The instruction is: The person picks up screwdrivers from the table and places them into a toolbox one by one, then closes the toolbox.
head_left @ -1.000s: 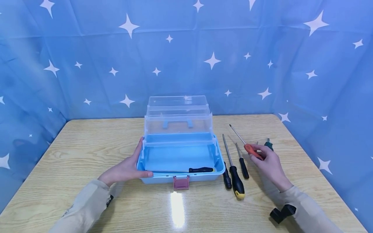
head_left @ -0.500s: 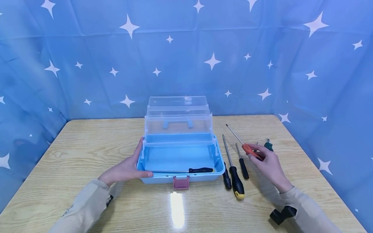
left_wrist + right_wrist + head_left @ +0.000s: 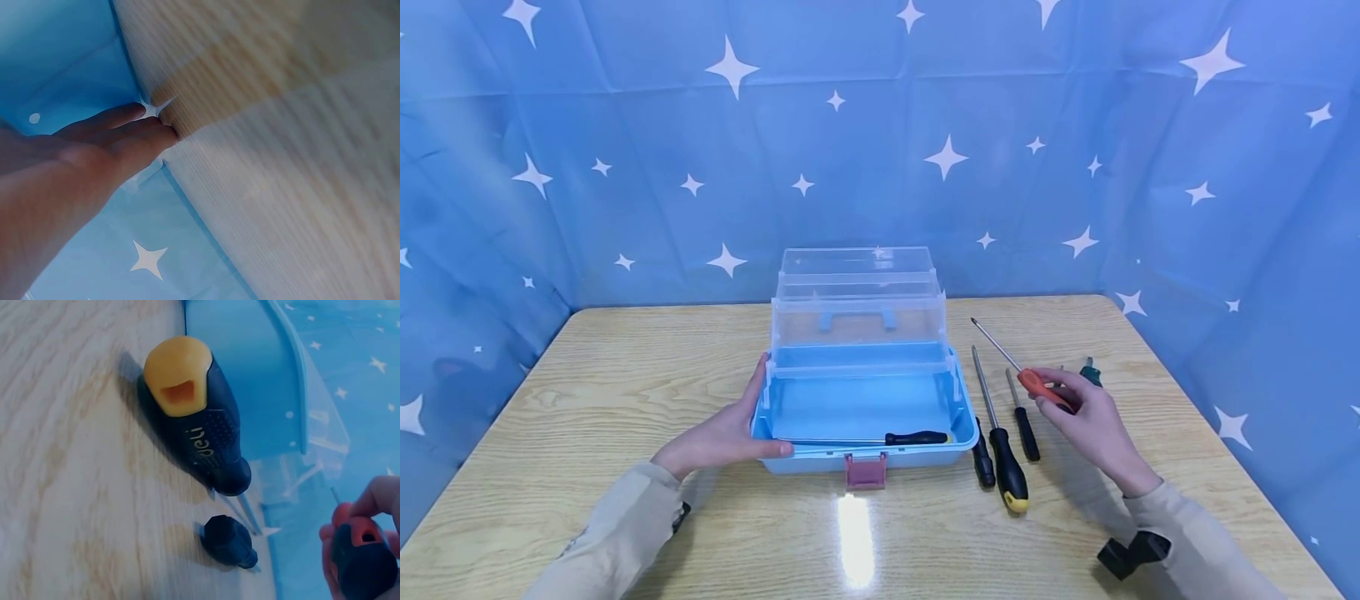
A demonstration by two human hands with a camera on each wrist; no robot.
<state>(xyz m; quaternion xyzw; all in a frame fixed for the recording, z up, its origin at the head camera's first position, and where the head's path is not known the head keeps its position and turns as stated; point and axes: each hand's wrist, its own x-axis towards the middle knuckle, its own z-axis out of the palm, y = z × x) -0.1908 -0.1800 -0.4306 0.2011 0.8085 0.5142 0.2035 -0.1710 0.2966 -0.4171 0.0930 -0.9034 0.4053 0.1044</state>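
Note:
A light blue toolbox [image 3: 861,400] stands on the table with its clear lid raised. My left hand [image 3: 718,433] rests on its front left corner, thumb along the front rim and straight fingers against the left side. My right hand [image 3: 1097,425] pinches the red and black handle of a screwdriver [image 3: 1032,382] above the table, its shaft pointing up and left. The right wrist view shows the screwdriver's handle [image 3: 364,562] between thumb and fingers. A black-handled screwdriver [image 3: 917,438] lies inside the toolbox along its front wall.
Right of the toolbox lie a large black and yellow screwdriver [image 3: 1010,471], a small black-handled screwdriver [image 3: 1027,433] and a black handle [image 3: 983,462]. A green-handled tool [image 3: 1091,373] sits partly behind the right hand. A starry blue curtain [image 3: 880,150] hangs behind the table [image 3: 647,358].
My right hand has shifted the red screwdriver slightly left, towards the toolbox. The left hand and the toolbox stay where they were.

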